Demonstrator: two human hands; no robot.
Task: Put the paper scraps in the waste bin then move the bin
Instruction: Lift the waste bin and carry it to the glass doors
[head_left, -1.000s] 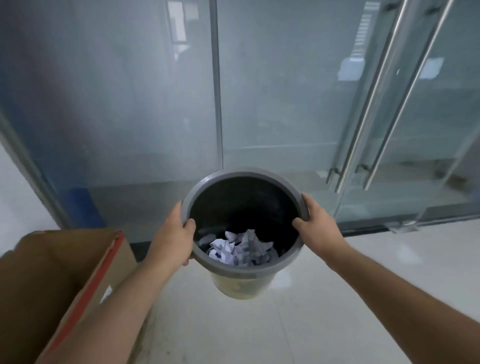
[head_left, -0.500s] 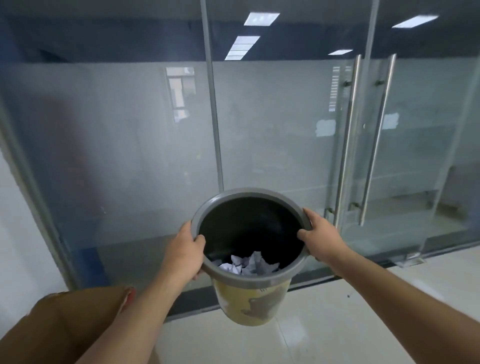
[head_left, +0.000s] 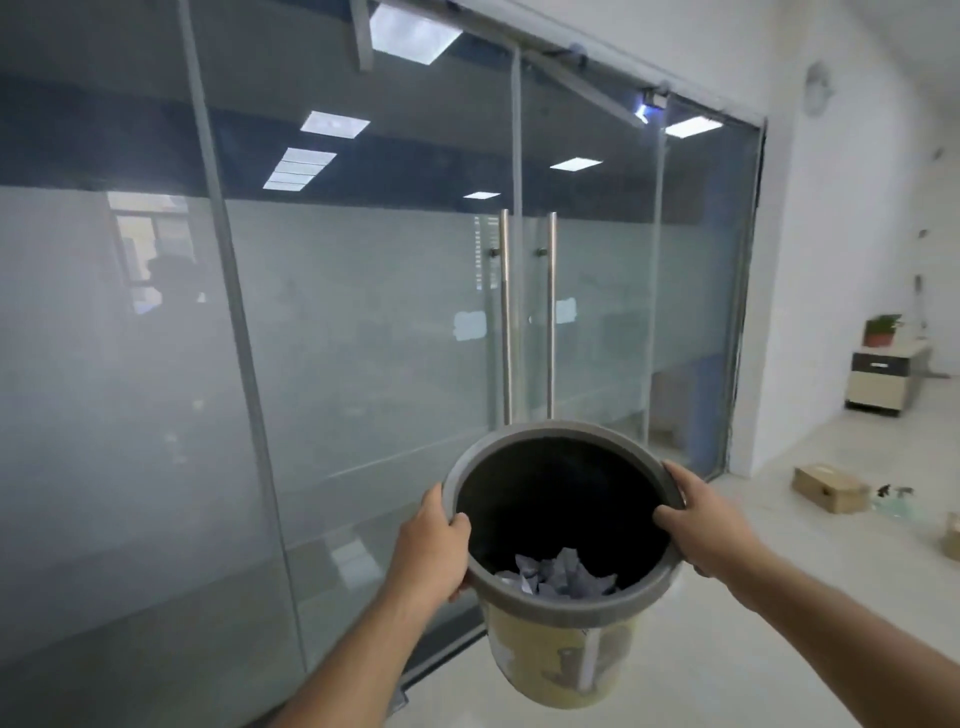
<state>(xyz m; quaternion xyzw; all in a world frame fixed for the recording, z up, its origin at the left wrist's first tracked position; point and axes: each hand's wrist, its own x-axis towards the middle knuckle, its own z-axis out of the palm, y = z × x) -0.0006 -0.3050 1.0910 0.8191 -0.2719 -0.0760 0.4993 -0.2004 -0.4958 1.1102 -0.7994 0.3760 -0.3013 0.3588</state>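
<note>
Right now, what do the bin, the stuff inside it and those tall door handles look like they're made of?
The bin looks like plastic: a matte grey moulded rim over a yellowish, scuffed wall. The scraps are crumpled white paper, with sharp creases. The door handles look like brushed metal, probably steel: straight tubes with a dull shine. Both hands, left and right, clasp the rim.

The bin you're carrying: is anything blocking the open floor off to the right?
Mostly clear. The waste bin is held off the floor by the left hand and right hand. Farther right, a cardboard box and a spray bottle sit on the floor.
</note>
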